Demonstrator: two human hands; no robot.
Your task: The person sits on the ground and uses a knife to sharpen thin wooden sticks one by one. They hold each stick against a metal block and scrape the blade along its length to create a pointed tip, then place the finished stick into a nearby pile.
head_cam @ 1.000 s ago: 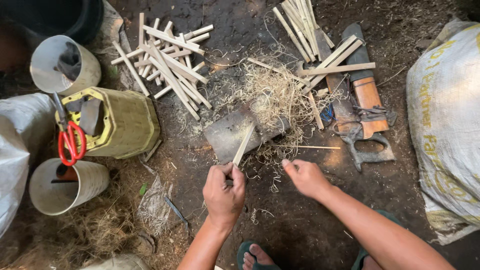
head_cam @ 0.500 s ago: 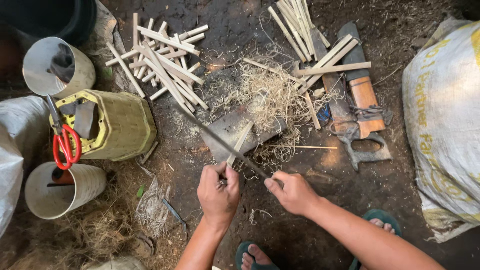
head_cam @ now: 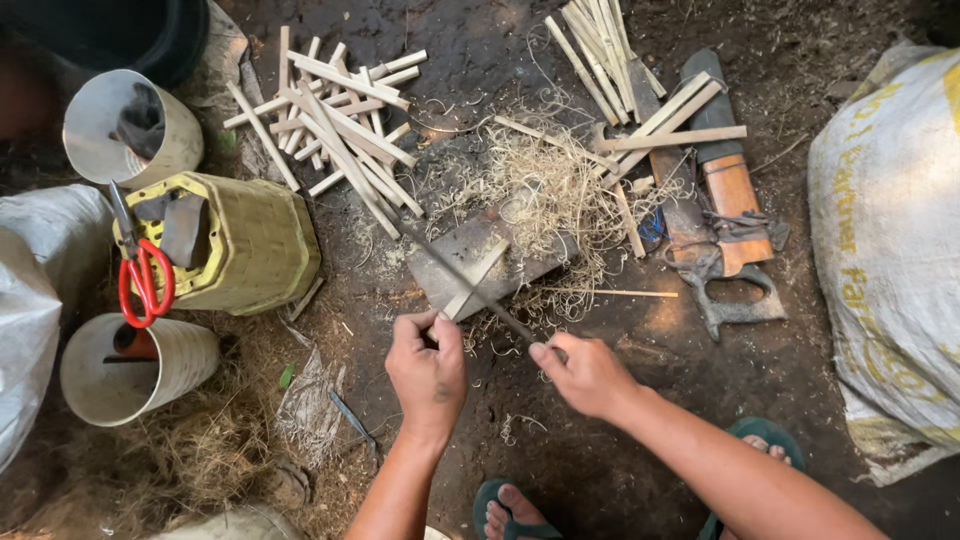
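Bamboo strip (head_cam: 478, 278), pale, lies slanted on a flat grey block (head_cam: 470, 262) at frame centre; left hand (head_cam: 428, 368) pinches its lower end, grip closed on it. Right hand (head_cam: 585, 372) has its grip closed on the handle of a long dark blade (head_cam: 455, 270), which crosses the strip toward upper left. Shavings (head_cam: 555, 195) heap just above; red scissors (head_cam: 145, 280) rest on a woven basket (head_cam: 250, 245) at left.

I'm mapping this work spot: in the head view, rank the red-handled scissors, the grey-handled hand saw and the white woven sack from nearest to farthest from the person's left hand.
Measured from the left hand:
1. Red-handled scissors, to its left, resting on the yellow-green woven basket.
2. Grey-handled hand saw, to the right, beyond the right hand.
3. White woven sack, at the far right edge.
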